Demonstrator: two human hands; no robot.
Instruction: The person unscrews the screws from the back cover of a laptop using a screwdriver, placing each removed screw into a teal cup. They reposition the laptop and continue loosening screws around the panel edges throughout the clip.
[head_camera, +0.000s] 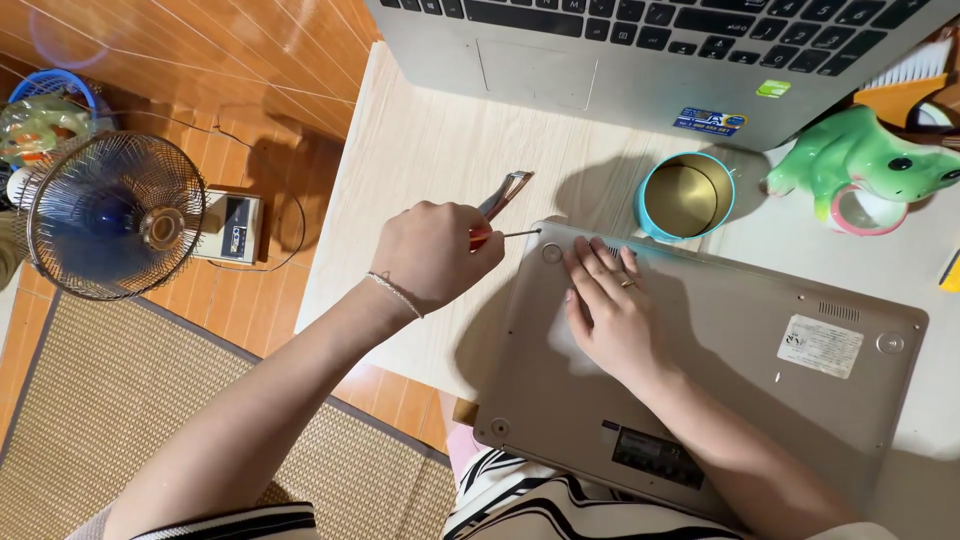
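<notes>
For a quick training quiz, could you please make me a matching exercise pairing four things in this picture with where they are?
1. round tin
2. frog figure
3. fan
4. right hand

a. on the floor, left of the table
b. flat on the upturned laptop
c. far right, beside the open laptop
d. between both laptops

Pairs: 1-d, 2-c, 3-a, 4-b

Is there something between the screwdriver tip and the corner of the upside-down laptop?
Nothing visible. The left hand holds the screwdriver with its tip at the laptop corner; the right hand rests flat, aside.
</notes>
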